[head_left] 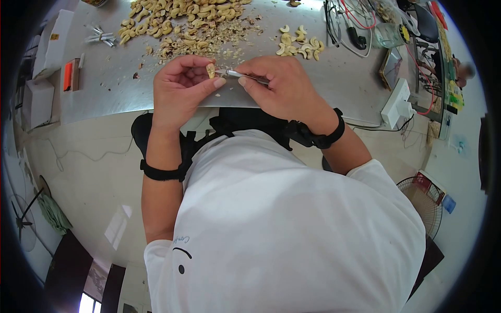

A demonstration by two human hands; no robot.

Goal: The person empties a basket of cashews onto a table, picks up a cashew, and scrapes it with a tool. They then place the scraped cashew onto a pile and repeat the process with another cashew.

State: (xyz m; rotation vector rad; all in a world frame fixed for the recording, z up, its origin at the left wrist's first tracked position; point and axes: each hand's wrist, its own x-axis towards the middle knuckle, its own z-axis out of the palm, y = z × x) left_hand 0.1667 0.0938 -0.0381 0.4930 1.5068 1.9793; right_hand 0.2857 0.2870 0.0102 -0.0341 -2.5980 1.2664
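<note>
Over the front part of the metal table [117,91], my left hand [180,88] pinches a cashew nut [211,71] upright between thumb and fingertips. Patches of brownish skin show on the nut. A slim silver craft knife [233,73] is gripped in my right hand [287,86], its blade pointing left right at the cashew. Just beyond my hands lie skin flakes and crumbs [211,44]. Behind them spreads a heap of yellowish-brown cashews [193,11]. Paler cashews [301,46] form a smaller group beyond my right hand.
Silver sticks [102,37] and an orange-fronted box [68,76] stand at left. Tangled cables [356,36], a glass jar [387,36], a framed flat object [390,69] and a white power strip [396,101] occupy the right. A fan [421,201] stands on the floor.
</note>
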